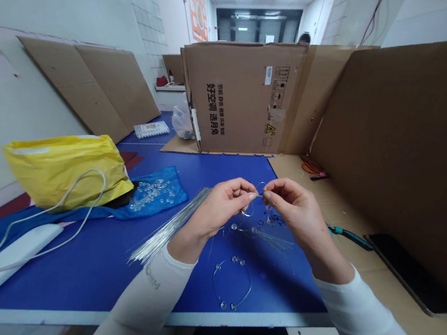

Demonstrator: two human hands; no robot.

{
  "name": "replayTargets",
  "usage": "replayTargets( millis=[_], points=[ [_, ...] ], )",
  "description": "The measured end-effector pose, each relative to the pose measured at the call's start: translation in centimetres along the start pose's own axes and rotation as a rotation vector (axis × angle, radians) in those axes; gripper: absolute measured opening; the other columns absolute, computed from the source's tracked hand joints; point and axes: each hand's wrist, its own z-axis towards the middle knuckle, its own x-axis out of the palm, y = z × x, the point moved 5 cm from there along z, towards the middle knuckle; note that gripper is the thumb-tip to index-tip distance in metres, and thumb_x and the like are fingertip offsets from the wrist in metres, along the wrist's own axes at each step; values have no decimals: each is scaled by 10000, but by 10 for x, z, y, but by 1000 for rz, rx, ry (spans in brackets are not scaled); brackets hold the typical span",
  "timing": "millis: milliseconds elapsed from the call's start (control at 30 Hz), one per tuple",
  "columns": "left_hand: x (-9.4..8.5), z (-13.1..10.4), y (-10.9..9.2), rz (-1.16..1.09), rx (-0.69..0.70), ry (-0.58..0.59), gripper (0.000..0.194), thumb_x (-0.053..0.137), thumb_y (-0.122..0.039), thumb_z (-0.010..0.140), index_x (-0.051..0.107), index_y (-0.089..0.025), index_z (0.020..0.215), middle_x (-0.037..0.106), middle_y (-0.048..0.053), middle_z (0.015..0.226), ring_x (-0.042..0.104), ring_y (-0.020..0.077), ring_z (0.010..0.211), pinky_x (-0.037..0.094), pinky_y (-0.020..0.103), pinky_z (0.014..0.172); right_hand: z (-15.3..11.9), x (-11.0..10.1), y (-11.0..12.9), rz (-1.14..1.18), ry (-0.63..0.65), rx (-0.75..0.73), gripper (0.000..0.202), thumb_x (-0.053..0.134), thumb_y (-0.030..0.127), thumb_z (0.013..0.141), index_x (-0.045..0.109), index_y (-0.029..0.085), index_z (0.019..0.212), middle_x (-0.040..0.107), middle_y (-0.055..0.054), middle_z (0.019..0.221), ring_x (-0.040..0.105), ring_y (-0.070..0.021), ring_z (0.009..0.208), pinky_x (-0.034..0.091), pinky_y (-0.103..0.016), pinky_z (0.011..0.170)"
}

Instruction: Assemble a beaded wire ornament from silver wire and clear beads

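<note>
Between my two hands is a thin clear wire bent into a small loop (247, 214). My left hand (226, 205) pinches it with thumb and forefinger, and my right hand (294, 202) pinches the other side close by. The fingertips hide the spot where the wire meets. Below them on the blue table lie a wire ring threaded with clear beads (223, 305), a few loose wires with beads (253, 230), and several small dark rings (278, 220). A bundle of straight silvery wires (166, 232) rests beside my left wrist.
Clear beads (151, 193) lie on a blue cloth near a yellow bag (71, 166). A white power strip (14, 256) with its cable is at left. Teal-handled pliers (350, 236), a phone (411, 271) and scissors (312, 167) lie right. Cardboard walls (247, 97) stand behind.
</note>
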Motion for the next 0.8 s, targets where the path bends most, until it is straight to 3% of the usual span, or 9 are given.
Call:
replayTargets(
  millis=[400, 800],
  points=[
    [-4, -1, -2, 91, 15, 9, 217, 716, -356, 814, 786, -177, 914, 683, 17, 746, 486, 117, 626, 382, 273, 624, 1, 2, 0, 53, 48, 38, 230, 760, 398, 756, 666, 190, 790, 641, 2, 706, 529, -121, 621, 425, -282, 599],
    [-5, -1, -1, 124, 17, 4, 205, 733, -363, 815, 784, -180, 892, 700, 17, 771, 513, 121, 650, 408, 265, 638, 1, 3, -1, 51, 55, 27, 193, 762, 359, 773, 689, 185, 813, 643, 8, 724, 519, -112, 621, 421, -284, 608]
  ],
)
